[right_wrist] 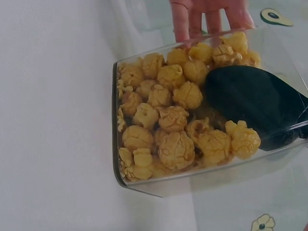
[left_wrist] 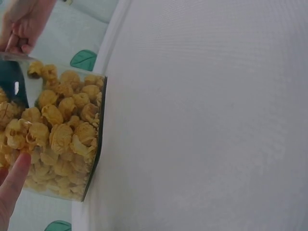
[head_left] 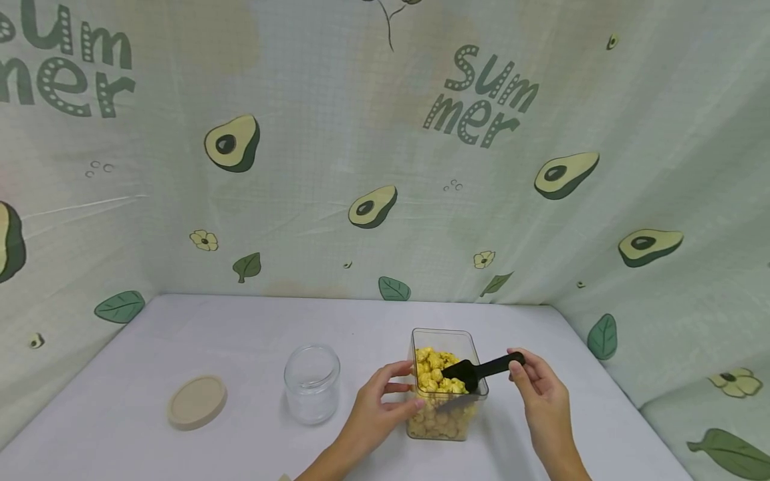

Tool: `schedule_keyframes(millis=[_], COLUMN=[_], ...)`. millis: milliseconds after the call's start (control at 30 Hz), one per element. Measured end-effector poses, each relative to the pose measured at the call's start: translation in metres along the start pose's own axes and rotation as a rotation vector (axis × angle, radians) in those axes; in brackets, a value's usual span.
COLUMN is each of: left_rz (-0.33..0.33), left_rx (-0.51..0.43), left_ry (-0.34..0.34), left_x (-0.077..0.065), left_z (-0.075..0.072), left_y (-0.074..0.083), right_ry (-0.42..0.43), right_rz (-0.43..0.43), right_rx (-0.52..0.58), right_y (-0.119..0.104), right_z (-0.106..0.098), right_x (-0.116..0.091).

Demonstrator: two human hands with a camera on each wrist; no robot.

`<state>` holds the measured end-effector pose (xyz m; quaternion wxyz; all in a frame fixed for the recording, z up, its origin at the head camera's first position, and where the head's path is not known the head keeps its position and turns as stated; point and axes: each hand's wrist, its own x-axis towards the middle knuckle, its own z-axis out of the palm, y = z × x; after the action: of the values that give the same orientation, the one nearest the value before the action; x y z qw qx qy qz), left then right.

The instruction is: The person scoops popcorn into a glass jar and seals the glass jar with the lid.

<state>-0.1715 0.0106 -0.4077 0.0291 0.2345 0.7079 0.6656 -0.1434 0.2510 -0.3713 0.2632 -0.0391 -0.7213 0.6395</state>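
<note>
A clear rectangular container (head_left: 442, 427) of yellow caramel popcorn (left_wrist: 60, 113) stands upright on the table. My left hand (head_left: 380, 403) holds it by the left side, fingers on the side wall and thumb at the front. A black scoop (head_left: 463, 373) slants into the container's open top, its bowl down among the popcorn (right_wrist: 175, 120). My right hand (head_left: 543, 399) pinches the end of the scoop's handle, to the right of the container. Part of the scoop's bowl is hidden by popcorn in the right wrist view.
Left of the container stands a clear round jar (head_left: 311, 387) with its top open. Farther left lies a round beige lid (head_left: 196, 402). The white table (head_left: 252, 334) ends at a hanging cloth (head_left: 301, 133) printed with avocados and leaves.
</note>
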Motion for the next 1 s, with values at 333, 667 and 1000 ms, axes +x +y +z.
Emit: schedule_keyframes(millis=[333,667,1000], left_rz=[-0.006,-0.008,-0.005], left_rx=[-0.005,-0.006,-0.007], left_ry=[-0.004,-0.004,-0.008], left_x=[0.001,0.001,0.001], left_z=[0.000,-0.002,-0.002], left_y=[0.000,0.000,0.002], right_ry=[0.039,-0.065,-0.166], right_rz=[0.033,0.036,0.008], right_rx=[0.108,0.105,0.185], right_y=[-0.001,0.003,0.030], right_z=[0.004,0.000,-0.020], right_x=[-0.002,-0.004,0.004])
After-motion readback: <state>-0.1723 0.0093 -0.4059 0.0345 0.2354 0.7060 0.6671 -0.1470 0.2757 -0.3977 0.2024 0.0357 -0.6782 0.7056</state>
